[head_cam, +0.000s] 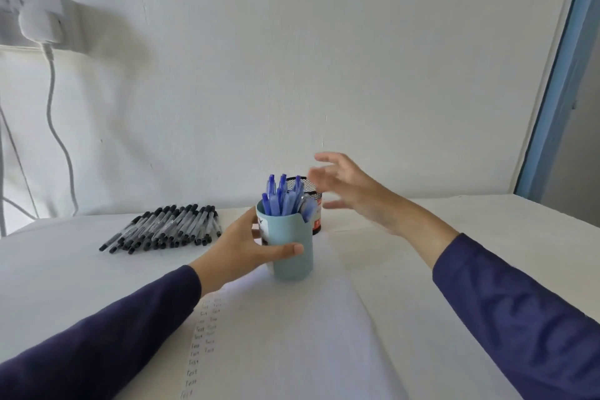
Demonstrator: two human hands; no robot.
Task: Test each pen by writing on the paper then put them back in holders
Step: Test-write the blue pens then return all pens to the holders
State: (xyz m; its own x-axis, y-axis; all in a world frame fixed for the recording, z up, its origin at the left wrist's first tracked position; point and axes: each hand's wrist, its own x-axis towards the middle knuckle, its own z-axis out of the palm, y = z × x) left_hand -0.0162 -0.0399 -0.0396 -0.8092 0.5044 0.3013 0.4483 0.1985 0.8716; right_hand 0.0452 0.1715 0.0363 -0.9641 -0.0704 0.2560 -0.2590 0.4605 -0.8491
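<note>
The blue pens (281, 196) stand upright in a pale blue cup (293, 247) at the middle of the table (487, 221), on the paper (292, 334). The left hand (246, 245) wraps the cup's side. The right hand (354, 191) hovers spread and empty to the right, above a black mesh holder (311, 195). The pens look light, stiff and smooth; best pinched near the top. Black pens (165, 230) lie far left.

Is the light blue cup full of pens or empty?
Full. Blue pens crowd the light blue cup, their tops poking above its rim, while the left hand grips it.
</note>
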